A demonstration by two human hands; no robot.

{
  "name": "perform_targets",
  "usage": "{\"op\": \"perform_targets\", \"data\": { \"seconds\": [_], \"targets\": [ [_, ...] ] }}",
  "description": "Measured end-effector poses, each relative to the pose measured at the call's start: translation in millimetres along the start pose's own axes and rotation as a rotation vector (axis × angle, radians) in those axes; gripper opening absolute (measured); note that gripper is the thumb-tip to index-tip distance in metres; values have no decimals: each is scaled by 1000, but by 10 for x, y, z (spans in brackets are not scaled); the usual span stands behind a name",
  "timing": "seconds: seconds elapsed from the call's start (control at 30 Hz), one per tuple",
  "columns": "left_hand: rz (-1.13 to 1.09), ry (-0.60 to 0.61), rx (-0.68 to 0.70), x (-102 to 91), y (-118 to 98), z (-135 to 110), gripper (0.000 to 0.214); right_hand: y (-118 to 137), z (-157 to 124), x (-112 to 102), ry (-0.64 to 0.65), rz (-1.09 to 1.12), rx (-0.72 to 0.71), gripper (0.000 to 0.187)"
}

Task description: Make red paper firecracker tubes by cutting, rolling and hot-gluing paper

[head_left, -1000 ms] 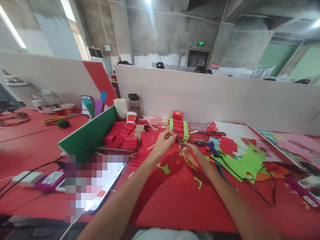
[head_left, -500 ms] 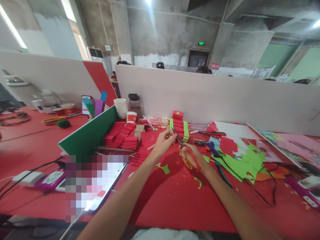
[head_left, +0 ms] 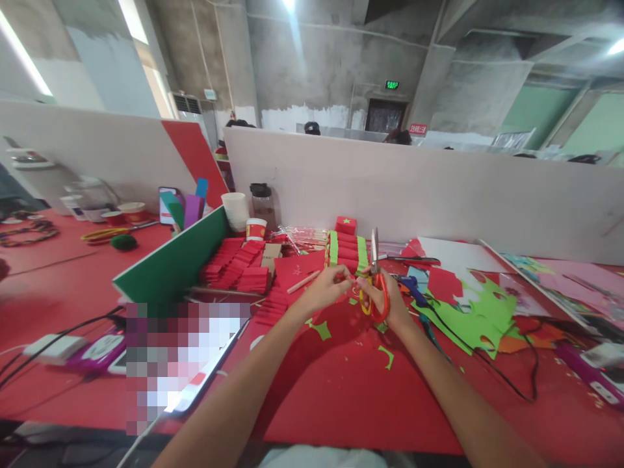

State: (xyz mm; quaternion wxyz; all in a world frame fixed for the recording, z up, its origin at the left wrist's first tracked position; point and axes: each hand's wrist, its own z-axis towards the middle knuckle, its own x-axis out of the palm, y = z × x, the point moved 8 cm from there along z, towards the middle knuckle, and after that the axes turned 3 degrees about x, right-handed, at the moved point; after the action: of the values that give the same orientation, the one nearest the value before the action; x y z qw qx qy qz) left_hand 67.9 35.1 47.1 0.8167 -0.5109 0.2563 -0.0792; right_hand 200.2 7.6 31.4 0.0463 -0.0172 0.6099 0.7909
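My right hand [head_left: 385, 300] grips red-handled scissors [head_left: 375, 273], blades closed and pointing straight up. My left hand [head_left: 324, 289] is pinched shut right beside it, fingertips meeting those of the right hand over a small piece I cannot make out. Both hands hover above a red sheet [head_left: 341, 383] with small green scraps [head_left: 320, 329] on it. Just behind them stands a bundle of red rolls banded in green [head_left: 347, 250] with a yellow star on top.
A stack of folded red paper pieces [head_left: 238, 266] lies left, beside a green board [head_left: 170, 263]. A blue glue gun [head_left: 412, 286] with black cord and cut green paper [head_left: 480, 318] lie right. Cups [head_left: 235, 209], a bottle [head_left: 263, 201] and white partitions stand behind.
The scissors swung from slanting toward the left hand to pointing straight up. Both hands drew together, fingertips now meeting.
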Motion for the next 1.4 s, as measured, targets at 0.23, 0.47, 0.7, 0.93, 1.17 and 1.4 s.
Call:
{"op": "perform_targets", "data": {
  "seconds": [0.23,0.47,0.7,0.93,1.17,1.4],
  "targets": [
    [125,103,-21,128,41,-14,12,-84,64,-76,3,-60,-12,44],
    [127,81,-4,94,52,-9,12,-87,71,-91,-3,-118,-40,43],
    [74,18,12,44,19,-8,17,-69,51,-37,37,-99,-23,42],
    [55,-9,-15,21,-45,-32,27,-79,43,-45,16,-7,-6,45],
    [72,47,-4,77,3,-18,24,-35,34,-94,-32,72,-21,40],
    [48,47,-20,62,7,-25,16,-49,40,-71,-17,56,-8,40]
  ]
}}
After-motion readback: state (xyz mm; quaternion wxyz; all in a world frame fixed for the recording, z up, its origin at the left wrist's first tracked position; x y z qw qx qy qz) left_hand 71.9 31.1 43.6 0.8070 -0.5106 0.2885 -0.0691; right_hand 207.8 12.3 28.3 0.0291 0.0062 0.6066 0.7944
